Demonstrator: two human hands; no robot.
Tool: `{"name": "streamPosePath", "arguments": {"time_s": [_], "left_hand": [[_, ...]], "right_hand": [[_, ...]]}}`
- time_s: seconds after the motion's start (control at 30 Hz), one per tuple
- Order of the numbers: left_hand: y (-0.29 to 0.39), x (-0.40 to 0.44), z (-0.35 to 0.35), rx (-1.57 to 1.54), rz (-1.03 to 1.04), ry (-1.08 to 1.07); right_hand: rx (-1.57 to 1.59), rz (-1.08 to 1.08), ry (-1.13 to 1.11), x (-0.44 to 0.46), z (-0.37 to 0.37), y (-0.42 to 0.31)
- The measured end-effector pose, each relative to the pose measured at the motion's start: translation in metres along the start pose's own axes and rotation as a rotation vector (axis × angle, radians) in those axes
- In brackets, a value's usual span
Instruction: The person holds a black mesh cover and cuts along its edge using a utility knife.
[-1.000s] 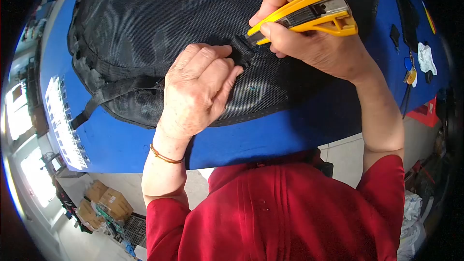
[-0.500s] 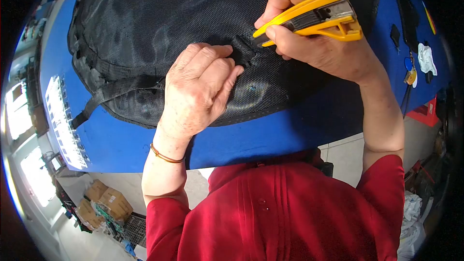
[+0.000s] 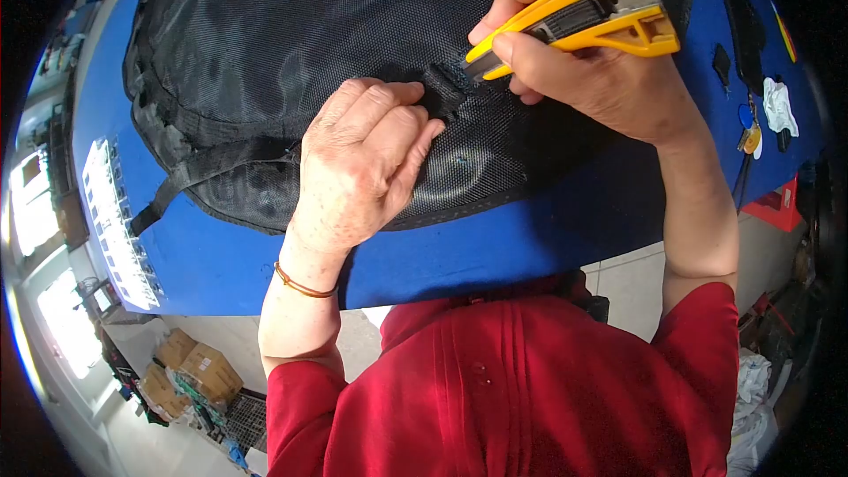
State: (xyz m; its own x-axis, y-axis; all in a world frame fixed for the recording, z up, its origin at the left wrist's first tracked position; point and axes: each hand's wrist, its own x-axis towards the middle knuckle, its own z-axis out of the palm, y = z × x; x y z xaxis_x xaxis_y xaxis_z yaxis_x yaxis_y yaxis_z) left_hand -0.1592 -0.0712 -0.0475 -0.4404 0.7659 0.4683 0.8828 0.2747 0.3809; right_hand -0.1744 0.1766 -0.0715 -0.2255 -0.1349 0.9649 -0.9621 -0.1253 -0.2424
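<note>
A large piece of black mesh fabric (image 3: 353, 44) is laid over the blue table (image 3: 424, 269), reaching close to the table's near edge. A black strap (image 3: 221, 159) is attached at its left part, and the strap's end is hung out past the fabric's edge onto the blue surface.

The fabric is pressed down by the left hand (image 3: 358, 155), whose fingers are curled and held close together. A small dark folded piece (image 3: 444, 84) of the fabric stands up just beside the fingertips; it seems to be pinched between thumb and forefinger, though the dark material makes this hard to tell.

A yellow utility knife (image 3: 579, 18) is gripped in the right hand (image 3: 587, 75), pinched between the thumb and the fingers near its front end. It is held slanted over the fabric, with its tip pointed down toward the folded piece and its back end raised to the right. Whether the fabric is touched by the tip cannot be told.

Well apart from both hands, at the table's right side, a long dark strip (image 3: 745, 35), a small black piece (image 3: 722, 64) and a crumpled white scrap (image 3: 779, 108) are laid on the blue surface.
</note>
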Motion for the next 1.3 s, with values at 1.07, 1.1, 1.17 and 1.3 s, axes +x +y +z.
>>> {"name": "streamPosePath", "arguments": {"time_s": [1.07, 1.1, 1.17, 1.3], "left_hand": [[0.001, 0.001, -0.001, 0.012, 0.005, -0.003], [0.001, 0.001, -0.001, 0.01, 0.003, -0.003], [0.001, 0.001, 0.0, 0.007, 0.001, -0.002], [0.001, 0.001, 0.0, 0.0, 0.001, 0.004]], "right_hand": [[-0.06, 0.097, -0.139, 0.0, -0.002, -0.01], [-0.069, 0.069, -0.135, -0.001, -0.003, -0.009], [-0.074, 0.018, -0.137, -0.002, -0.003, -0.004], [-0.21, -0.275, -0.124, -0.003, -0.006, 0.012]]}}
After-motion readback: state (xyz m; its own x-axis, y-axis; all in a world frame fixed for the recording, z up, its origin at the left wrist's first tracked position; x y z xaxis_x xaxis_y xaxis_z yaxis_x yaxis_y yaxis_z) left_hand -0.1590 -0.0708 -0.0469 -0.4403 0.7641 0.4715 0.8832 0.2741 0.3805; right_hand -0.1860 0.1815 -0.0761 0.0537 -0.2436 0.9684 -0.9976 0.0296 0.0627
